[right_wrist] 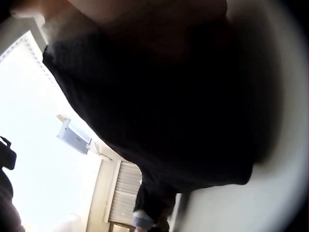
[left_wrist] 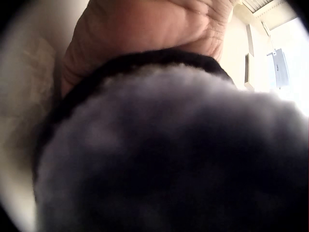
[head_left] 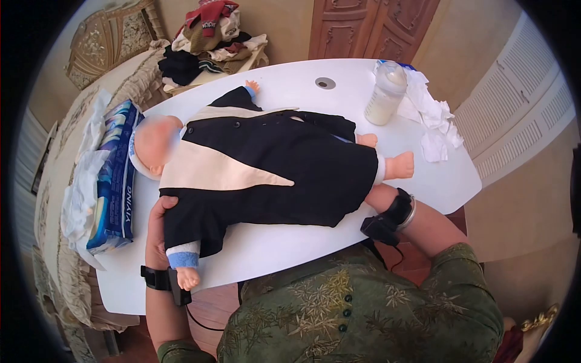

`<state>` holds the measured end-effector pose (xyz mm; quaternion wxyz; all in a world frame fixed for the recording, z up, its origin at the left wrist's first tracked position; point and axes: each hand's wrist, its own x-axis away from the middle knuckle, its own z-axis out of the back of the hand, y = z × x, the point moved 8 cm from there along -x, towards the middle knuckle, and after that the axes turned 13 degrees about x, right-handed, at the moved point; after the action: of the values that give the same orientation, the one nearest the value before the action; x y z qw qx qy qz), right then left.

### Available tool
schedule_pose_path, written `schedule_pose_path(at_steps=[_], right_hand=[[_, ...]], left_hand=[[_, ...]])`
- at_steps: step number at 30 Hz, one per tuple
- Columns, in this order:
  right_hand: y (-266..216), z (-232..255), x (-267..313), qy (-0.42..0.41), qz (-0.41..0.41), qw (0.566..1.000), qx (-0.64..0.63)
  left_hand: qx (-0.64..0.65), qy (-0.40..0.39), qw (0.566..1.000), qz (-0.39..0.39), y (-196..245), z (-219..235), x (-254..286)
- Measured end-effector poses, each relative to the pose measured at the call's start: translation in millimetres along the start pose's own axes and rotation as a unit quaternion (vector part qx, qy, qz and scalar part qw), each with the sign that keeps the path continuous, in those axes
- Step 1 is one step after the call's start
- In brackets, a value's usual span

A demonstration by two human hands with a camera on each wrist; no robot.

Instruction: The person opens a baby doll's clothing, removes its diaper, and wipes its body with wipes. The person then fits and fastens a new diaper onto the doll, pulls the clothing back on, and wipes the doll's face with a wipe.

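A baby doll [head_left: 399, 166] lies on its back across the white table, wearing a black robe [head_left: 290, 157] with broad cream lapels over light clothing with blue cuffs. At its near shoulder, my left hand [head_left: 158, 221] grips the doll, thumb along the black sleeve and fingers hidden beneath. In the left wrist view, the doll's fuzzy cuff [left_wrist: 145, 96] fills the foreground below my palm. My right hand [head_left: 380, 196] reaches under the robe's hem by the doll's legs, its fingers covered. Dark robe cloth [right_wrist: 145, 106] blocks most of the right wrist view.
A blue diaper pack [head_left: 115, 181] with white sheets lies beside the doll's head. Toward the table's right end stand a milk bottle [head_left: 385, 97] and crumpled white tissues [head_left: 433, 118]. Behind the table, clothes [head_left: 209, 42] are piled up; a bed [head_left: 57, 169] adjoins the left side.
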<state>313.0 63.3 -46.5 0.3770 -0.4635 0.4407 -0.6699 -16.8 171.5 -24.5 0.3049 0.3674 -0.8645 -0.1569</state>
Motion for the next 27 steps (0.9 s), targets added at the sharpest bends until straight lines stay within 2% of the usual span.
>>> schedule_pose_path(at_steps=[3,4,5,9,13,17,18,19,20,21,23,24,26,27], right_hand=[[1.2,2.1,22.9,-0.006,0.041,0.997,0.065],[-11.6,-30.1,-9.0,-0.009,0.055,0.995,0.087],[5.8,4.7,18.7,-0.011,0.069,0.991,0.11],[2.3,19.4,21.6,-0.019,0.121,0.973,0.197],[14.0,57.0,46.5,-0.024,0.172,0.943,0.285],[-8.8,38.3,18.9,-0.039,0.225,0.899,0.374],[-17.1,38.7,21.4,-0.04,0.224,0.899,0.373],[-18.2,41.7,22.5,-0.054,0.16,0.834,0.526],[-21.8,50.0,25.6,-0.066,0.09,0.742,0.661],[-37.7,57.1,29.4,-0.065,0.089,0.743,0.661],[-53.3,62.1,40.1,-0.162,0.051,0.641,0.749],[-70.6,57.9,47.1,-0.163,0.054,0.64,0.749],[-124.2,35.1,55.1,-0.089,0.162,0.755,0.63],[-139.3,20.2,54.8,-0.058,0.209,0.759,0.614]], left_hand=[[-0.007,0.008,1.0,-0.005,0.1,5.9,-1.7],[-0.008,0.015,1.0,-0.003,0.7,10.1,-2.5],[-0.009,0.022,1.0,-0.002,1.3,13.6,-2.7],[-0.013,0.013,1.0,-0.008,5.1,12.1,-3.3],[-0.027,0.013,1.0,-0.007,9.1,11.0,-2.7],[-0.019,0.016,1.0,-0.007,10.2,15.3,-3.4],[-0.019,0.018,1.0,-0.007,11.2,17.5,-3.4],[-0.027,0.017,0.999,0.015,9.6,20.3,-3.9],[-0.035,0.016,0.999,0.036,7.8,22.8,-5.0],[-0.036,0.015,0.999,0.037,8.7,28.0,-6.8],[-0.084,-0.011,0.996,0.04,11.4,37.5,-9.0],[-0.084,-0.01,0.996,0.037,16.6,38.2,-7.8],[-0.27,-0.032,0.962,0.015,33.0,28.9,-1.3],[-0.342,-0.038,0.938,0.033,42.0,20.2,3.3]])
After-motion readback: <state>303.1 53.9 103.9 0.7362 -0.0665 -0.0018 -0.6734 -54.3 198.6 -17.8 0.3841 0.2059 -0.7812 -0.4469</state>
